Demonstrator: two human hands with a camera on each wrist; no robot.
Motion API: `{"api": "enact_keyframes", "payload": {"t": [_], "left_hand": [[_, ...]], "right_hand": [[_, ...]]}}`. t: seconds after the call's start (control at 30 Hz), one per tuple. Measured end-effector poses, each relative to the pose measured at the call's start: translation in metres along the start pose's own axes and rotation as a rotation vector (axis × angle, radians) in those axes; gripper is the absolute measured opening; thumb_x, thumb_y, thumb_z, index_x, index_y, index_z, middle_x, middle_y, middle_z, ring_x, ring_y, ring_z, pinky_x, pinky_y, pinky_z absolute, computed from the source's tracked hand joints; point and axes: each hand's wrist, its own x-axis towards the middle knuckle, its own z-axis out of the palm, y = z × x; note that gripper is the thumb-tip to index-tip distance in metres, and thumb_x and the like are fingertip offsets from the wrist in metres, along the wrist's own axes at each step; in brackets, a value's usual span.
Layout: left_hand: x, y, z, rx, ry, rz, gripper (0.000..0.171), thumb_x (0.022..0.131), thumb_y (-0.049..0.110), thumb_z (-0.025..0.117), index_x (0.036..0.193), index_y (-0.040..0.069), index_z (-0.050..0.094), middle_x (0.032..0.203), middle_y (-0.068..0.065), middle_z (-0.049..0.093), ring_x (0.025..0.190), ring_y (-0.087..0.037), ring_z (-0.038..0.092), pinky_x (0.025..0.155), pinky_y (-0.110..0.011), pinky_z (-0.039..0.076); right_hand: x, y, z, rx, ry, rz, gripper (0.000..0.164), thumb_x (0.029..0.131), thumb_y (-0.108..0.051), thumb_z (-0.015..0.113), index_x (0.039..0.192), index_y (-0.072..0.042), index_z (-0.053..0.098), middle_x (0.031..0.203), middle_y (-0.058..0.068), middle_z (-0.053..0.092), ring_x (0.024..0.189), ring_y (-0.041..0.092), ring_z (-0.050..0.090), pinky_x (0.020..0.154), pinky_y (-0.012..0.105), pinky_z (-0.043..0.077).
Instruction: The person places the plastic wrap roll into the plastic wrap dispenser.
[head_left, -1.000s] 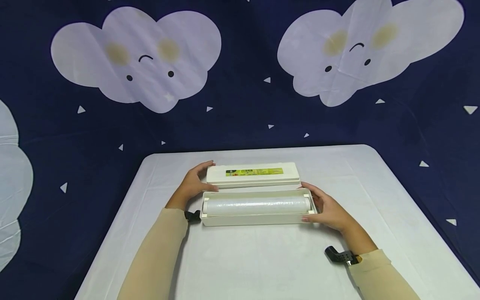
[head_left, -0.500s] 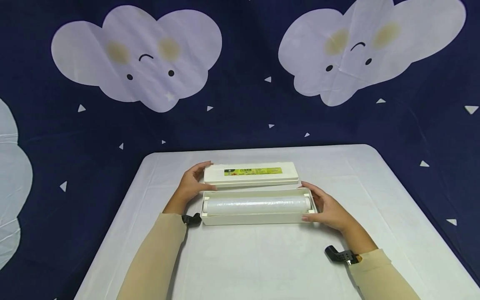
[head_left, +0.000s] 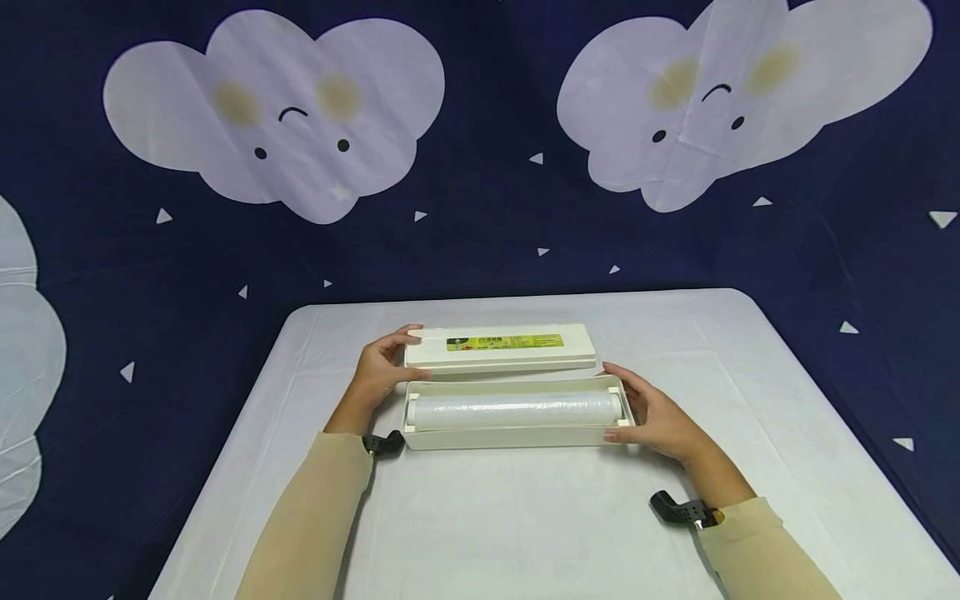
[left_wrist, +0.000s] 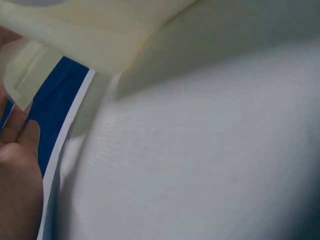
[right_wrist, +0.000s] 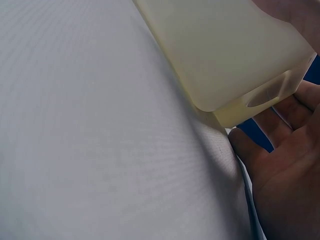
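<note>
A long white plastic box (head_left: 510, 438) without its cover rests on the table, a roll of cling film (head_left: 517, 408) lying inside. My right hand (head_left: 660, 423) grips the box's right end, thumb on the near side and fingers at the far corner. Behind the box lies its long white lid (head_left: 502, 359), bearing a yellow-green label (head_left: 504, 342). My left hand (head_left: 375, 372) holds the lid's left end between thumb and fingers. In the right wrist view the box's end (right_wrist: 235, 60) shows a slot, with fingers behind it. The left wrist view catches the lid's end (left_wrist: 32, 72) by the fingers.
A white cloth covers the table (head_left: 517, 517). Behind it hangs a dark blue curtain (head_left: 480, 250) printed with clouds and small triangles. A black wrist camera (head_left: 384, 443) sits close to the box's left end; another wrist camera (head_left: 678, 508) is at the right wrist.
The lid has slid slightly left with my left hand, which also drew back a little. My right hand and the box have stayed almost still.
</note>
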Motion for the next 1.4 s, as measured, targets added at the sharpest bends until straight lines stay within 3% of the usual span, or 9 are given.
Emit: {"api": "enact_keyframes", "payload": {"t": [0.5, 0.8, 0.97, 1.13, 1.3, 1.4], "left_hand": [[-0.005, 0.002, 0.001, -0.084, 0.081, 0.024, 0.060, 0.058, -0.020, 0.095, 0.111, -0.006, 0.071, 0.146, -0.018, 0.060, 0.143, -0.026, 0.048, 0.115, -0.028, 0.036], [-0.007, 0.003, -0.001, -0.199, 0.126, 0.046, 0.065, 0.055, -0.031, 0.087, 0.114, -0.019, 0.063, 0.145, -0.021, 0.059, 0.141, -0.028, 0.050, 0.115, -0.031, 0.037], [-0.008, 0.006, -0.002, -0.237, 0.138, 0.051, 0.063, 0.056, -0.034, 0.083, 0.114, -0.021, 0.061, 0.147, -0.024, 0.056, 0.142, -0.029, 0.049, 0.115, -0.031, 0.036], [-0.009, 0.005, -0.004, -0.244, 0.138, 0.064, 0.062, 0.056, -0.036, 0.083, 0.112, -0.022, 0.060, 0.147, -0.025, 0.056, 0.143, -0.030, 0.048, 0.115, -0.031, 0.036], [-0.009, 0.004, -0.004, -0.267, 0.132, 0.081, 0.062, 0.054, -0.036, 0.083, 0.111, -0.022, 0.061, 0.145, -0.026, 0.057, 0.142, -0.031, 0.049, 0.115, -0.033, 0.036], [-0.010, 0.004, -0.003, -0.271, 0.132, 0.086, 0.061, 0.054, -0.036, 0.083, 0.109, -0.019, 0.062, 0.145, -0.026, 0.057, 0.141, -0.031, 0.050, 0.115, -0.034, 0.036]], "right_hand": [[0.001, 0.000, -0.001, 0.010, -0.014, 0.001, 0.112, 0.073, 0.000, 0.096, 0.165, -0.005, 0.031, 0.159, 0.017, 0.042, 0.138, 0.021, 0.048, 0.108, 0.020, 0.039], [0.002, -0.001, -0.004, 0.002, -0.046, -0.052, 0.109, 0.076, 0.004, 0.093, 0.163, 0.004, 0.027, 0.158, 0.025, 0.039, 0.137, 0.018, 0.048, 0.109, 0.020, 0.038], [0.003, -0.003, -0.007, -0.009, -0.044, -0.095, 0.097, 0.083, 0.008, 0.085, 0.162, 0.005, 0.028, 0.156, 0.027, 0.042, 0.137, 0.014, 0.049, 0.109, 0.021, 0.039], [0.006, -0.005, -0.010, -0.004, 0.004, -0.123, 0.079, 0.094, 0.009, 0.073, 0.161, 0.003, 0.032, 0.151, 0.031, 0.044, 0.136, 0.026, 0.052, 0.107, 0.026, 0.044], [0.015, -0.004, -0.015, 0.015, 0.092, -0.160, 0.068, 0.098, 0.010, 0.068, 0.158, 0.003, 0.037, 0.148, 0.036, 0.044, 0.136, 0.043, 0.048, 0.109, 0.029, 0.044], [0.025, -0.005, -0.018, 0.047, 0.121, -0.182, 0.064, 0.099, 0.012, 0.064, 0.157, 0.006, 0.037, 0.150, 0.037, 0.041, 0.137, 0.045, 0.047, 0.108, 0.030, 0.046]]}}
